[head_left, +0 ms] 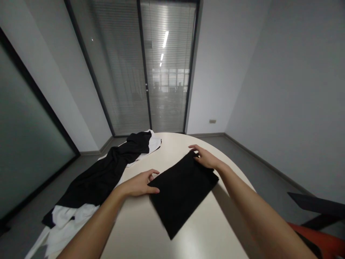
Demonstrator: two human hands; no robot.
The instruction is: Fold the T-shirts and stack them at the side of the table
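A black garment, folded into a flat rough rectangle, lies at an angle on the white table. My left hand is at its left corner, the thumb over the cloth and the other fingers curled at the edge. At the far right corner, my right hand grips the edge between thumb and fingers, with the index finger stretched out beyond it. The garment's exact kind is hidden by the folding. Its right edge shows layers slightly apart.
Along the table's left side lies a heap of clothes, with a black garment over white ones. An orange seat and a dark armrest stand at the lower right. Beyond the table are glass panels with blinds.
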